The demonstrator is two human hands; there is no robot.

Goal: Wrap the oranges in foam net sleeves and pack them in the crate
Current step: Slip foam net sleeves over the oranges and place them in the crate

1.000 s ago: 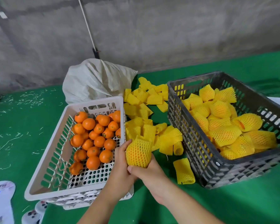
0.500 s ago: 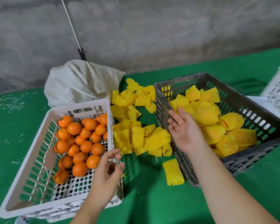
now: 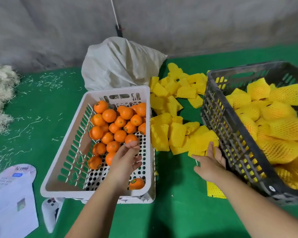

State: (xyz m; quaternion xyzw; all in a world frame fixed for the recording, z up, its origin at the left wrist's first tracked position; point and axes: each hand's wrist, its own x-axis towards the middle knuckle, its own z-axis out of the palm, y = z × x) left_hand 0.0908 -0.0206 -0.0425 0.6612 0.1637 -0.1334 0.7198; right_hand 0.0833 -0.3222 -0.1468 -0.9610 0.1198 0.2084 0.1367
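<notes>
I see bright orange oranges (image 3: 120,124) in a white slotted basket (image 3: 65,152) w/ a dotted hole-pattern floor. Yellow mesh-patterned foam net sleeves (image 3: 177,134) on green table cover (image 3: 172,212). Dark grey lattice crate (image 3: 230,134); off-white sack (image 3: 120,64).

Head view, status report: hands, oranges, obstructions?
Left hand open over oranges. Right hand open at sleeves. Nothing held, nothing blocking.

A green mat (image 3: 41,107) carries a white crate (image 3: 62,169), a dark crate (image 3: 218,127), loose yellow sleeves (image 3: 177,134), a sack (image 3: 120,64).
</notes>
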